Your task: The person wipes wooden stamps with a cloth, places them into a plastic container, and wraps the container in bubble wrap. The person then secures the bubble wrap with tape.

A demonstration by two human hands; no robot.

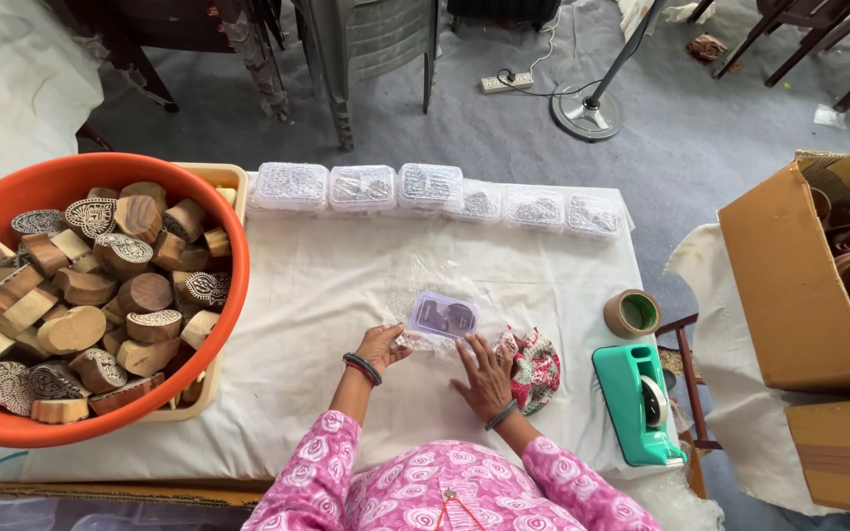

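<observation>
Small clear plastic box (443,317) of stamps lying mid-desk (317,295) on bubble wrap (415,295). Left hand (381,346) pinching wrap's edge, right hand (485,376) flat, apart. 6 wrapped boxes (425,192) lined up behind; orange tub (81,295) of wooden stamps full.

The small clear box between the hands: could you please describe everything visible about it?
The clear box is a small rectangular container of see-through plastic with rounded corners and a faint purple tint. Dark rounded pieces show inside, too small to identify. It lies flat on a sheet of bubble wrap on the white cloth, slightly skewed. The left hand holds the wrap at its near left corner; the right hand rests flat just below it, apparently on the wrap's edge.
</observation>
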